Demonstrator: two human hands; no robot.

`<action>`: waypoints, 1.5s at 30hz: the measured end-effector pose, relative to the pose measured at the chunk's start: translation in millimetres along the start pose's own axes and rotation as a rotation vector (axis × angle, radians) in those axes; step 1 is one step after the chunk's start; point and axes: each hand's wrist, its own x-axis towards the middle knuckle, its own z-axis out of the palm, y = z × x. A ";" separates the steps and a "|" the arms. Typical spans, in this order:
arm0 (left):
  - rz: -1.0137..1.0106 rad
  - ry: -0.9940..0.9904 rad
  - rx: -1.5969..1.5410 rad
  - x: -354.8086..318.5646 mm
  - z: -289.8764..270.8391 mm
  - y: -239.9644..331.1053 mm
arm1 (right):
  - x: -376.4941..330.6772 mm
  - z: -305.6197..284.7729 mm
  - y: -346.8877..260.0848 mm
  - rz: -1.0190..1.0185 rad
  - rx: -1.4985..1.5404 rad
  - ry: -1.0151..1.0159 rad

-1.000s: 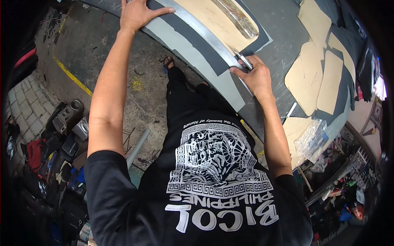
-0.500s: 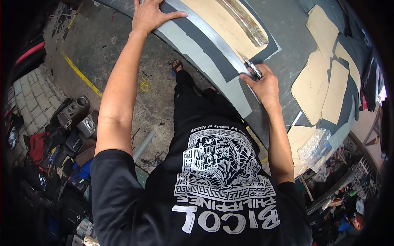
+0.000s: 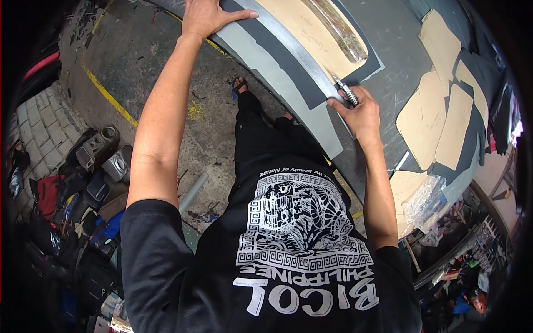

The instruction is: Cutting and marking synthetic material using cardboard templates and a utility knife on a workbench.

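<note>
My left hand (image 3: pixel 208 19) rests on the far end of a long metal ruler (image 3: pixel 302 56), thumb stretched out across it; the upper frame edge cuts off some fingers. My right hand (image 3: pixel 363 116) grips a silver pen (image 3: pixel 349 94) with a ribbed dark-and-silver barrel. Its tip is at the ruler's near end, beside the lower edge of a tan card pattern (image 3: pixel 313 33). Card and ruler lie on a dark sheet (image 3: pixel 291 72), with a light grey sheet (image 3: pixel 277 86) under it. A long, shiny, brownish bar (image 3: pixel 347 39) lies on the card.
More tan card patterns (image 3: pixel 423 119) lie on dark material at the table's right, near crumpled clear plastic (image 3: pixel 425 200). A short white stick (image 3: pixel 402 161) is beside them. On the floor at left are piled bags and grey plastic parts (image 3: pixel 116 166), with a grey pipe (image 3: pixel 194 191) nearby.
The view has shifted slightly, so table, ruler and hands sit a little lower and further right. Both hands keep the same hold; the pen stays by the ruler's near end.
</note>
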 end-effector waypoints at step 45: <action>0.035 -0.638 0.028 77.4 20.8 -5.6 | 53.3 34.4 -88.3 -0.492 -0.094 -0.120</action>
